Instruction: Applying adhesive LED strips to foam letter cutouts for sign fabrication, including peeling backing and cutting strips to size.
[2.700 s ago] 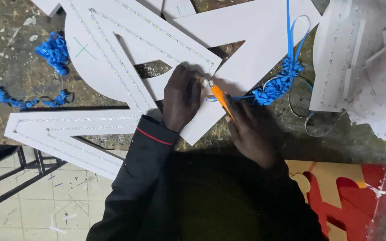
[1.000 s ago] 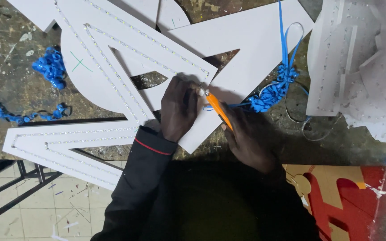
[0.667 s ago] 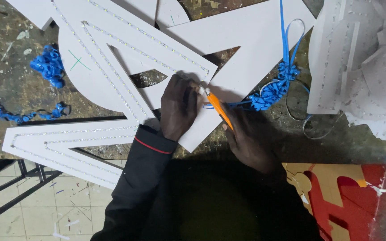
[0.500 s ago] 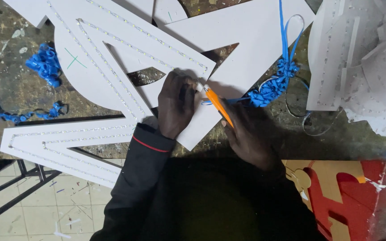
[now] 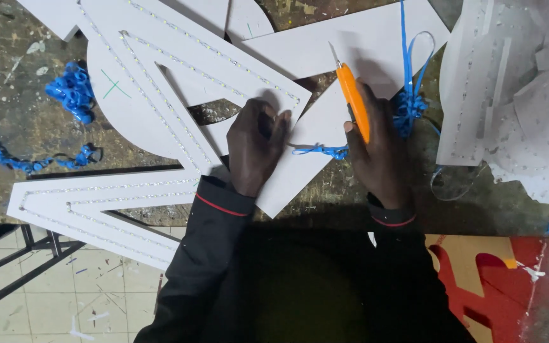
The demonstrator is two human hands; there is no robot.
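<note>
Orange knife [image 5: 354, 101] handle half hidden inside right hand [image 5: 379, 152] fingers [image 5: 349, 127].

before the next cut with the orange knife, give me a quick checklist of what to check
1. Knife in hand: right hand grips the orange knife - ok.
2. Blade exposed, pointing away from the body - ok.
3. Left hand flat on the white panel, fingers apart from the blade - ok.
4. Blue strip lies loose between the hands - not ok.
5. Blade sharpness - cannot tell.
</note>
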